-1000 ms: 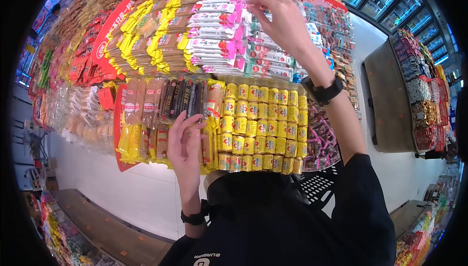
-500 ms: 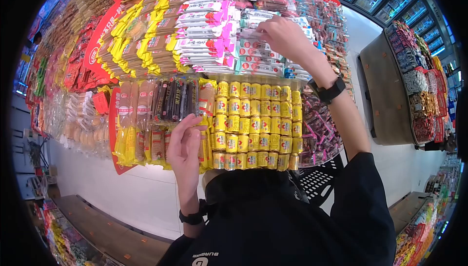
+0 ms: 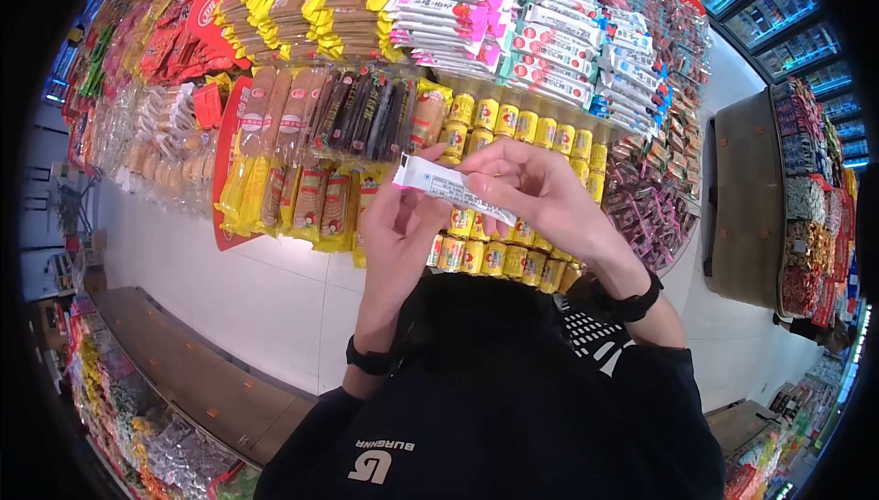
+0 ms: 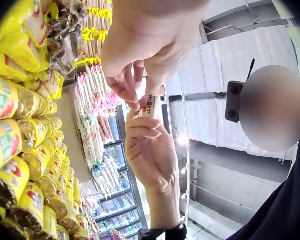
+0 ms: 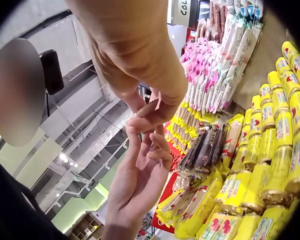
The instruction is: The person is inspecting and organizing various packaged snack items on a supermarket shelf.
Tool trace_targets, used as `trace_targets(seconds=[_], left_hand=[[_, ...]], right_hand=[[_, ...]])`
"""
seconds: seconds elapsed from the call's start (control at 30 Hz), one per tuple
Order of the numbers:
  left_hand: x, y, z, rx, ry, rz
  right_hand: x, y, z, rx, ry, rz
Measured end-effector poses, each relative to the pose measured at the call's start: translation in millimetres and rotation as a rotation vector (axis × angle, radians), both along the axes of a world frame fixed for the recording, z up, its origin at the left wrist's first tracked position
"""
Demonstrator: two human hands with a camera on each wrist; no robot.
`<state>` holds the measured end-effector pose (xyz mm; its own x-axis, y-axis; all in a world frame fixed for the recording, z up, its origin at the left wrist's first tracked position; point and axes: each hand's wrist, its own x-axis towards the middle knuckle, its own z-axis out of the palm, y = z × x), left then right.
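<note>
In the head view a slim white snack bar wrapper (image 3: 449, 185) with small dark print and pink at its edge lies tilted between both hands, over the yellow rolls. My left hand (image 3: 400, 236) pinches its left end between thumb and fingers. The thumb and fingers of my right hand (image 3: 542, 196) grip the other part. From the left wrist, a short printed stretch of the wrapper (image 4: 150, 106) shows between the two sets of fingertips; the rest is covered by fingers. Only a thin edge of it appears in the right wrist view.
Yellow-wrapped rolls (image 3: 494, 257) stand in rows just below the hands. Behind are stacks of pink-and-white bars (image 3: 449, 19) and green-and-white bars (image 3: 554, 42). Dark packaged sticks (image 3: 366, 115) lie to the left. A black perforated basket (image 3: 591, 335) is by the body, a brown display stand (image 3: 746, 198) at right.
My right hand has come back from the bar stacks toward the body with a white snack bar. My left hand has moved right and up to meet it and now pinches its end.
</note>
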<state>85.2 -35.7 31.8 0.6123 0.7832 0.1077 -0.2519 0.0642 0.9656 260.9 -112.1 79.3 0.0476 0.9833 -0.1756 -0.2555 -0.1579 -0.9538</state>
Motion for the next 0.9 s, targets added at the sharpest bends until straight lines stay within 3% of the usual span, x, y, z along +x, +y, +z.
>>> trace_targets(seconds=[0.13,0.17,0.27,0.7,0.83,0.9], left_hand=[[-3.4,-2.0,-5.3,-0.059,-0.034,0.002],[-4.8,-1.6,-7.9,-0.058,-0.043,0.01],[-4.7,-1.3,-9.1,-0.076,-0.073,0.036],[2.0,-6.9,-1.5,-0.05,-0.004,0.04],[9.1,-5.0,-6.9,-0.018,-0.023,0.1],[10.6,-2.4,-4.5,0.09,0.028,-0.006]], right_hand=[[-9.7,-9.7,-11.4,0.005,-0.083,-0.086],[-14.3,-13.0,-19.6,0.117,-0.116,-0.168],[-9.9,-16.6,-25.6,0.338,-0.671,-0.247],[-23.5,-23.8,-34.7,0.03,-0.015,-0.266],[-31.1,-23.3,-45.3,0.23,-0.221,-0.251],[-34.1,-27.5,-47.8,0.243,-0.304,-0.206]])
